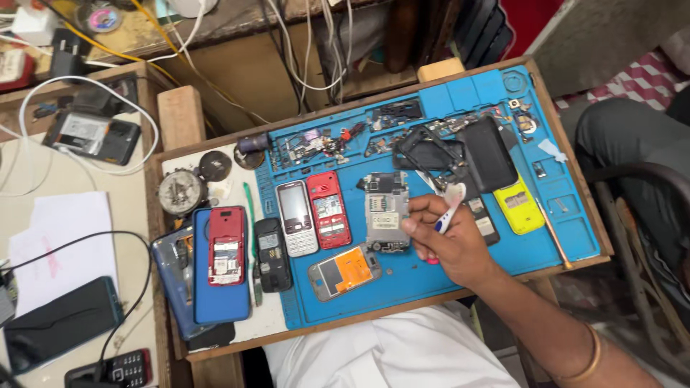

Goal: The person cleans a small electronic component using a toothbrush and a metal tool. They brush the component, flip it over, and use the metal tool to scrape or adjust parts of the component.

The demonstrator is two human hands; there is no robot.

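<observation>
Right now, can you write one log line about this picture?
right hand: holds white tool | touches grey phone | blue mat | left hand: unseen

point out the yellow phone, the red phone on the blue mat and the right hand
yellow phone (519, 207), head view, on its yellow back shell
red phone (328, 209), head view, mid body
right hand (453, 244), head view, back of the hand

A wooden tray-like work board (180, 118) carries a blue rubber repair mat (568, 208) on its right and middle. On the mat: a silver keypad phone (296, 218), a red opened phone (328, 209), a bare grey circuit board (385, 212), a yellow phone shell (519, 206). Left of the mat lies a blue flat phone back (219, 287).
</observation>
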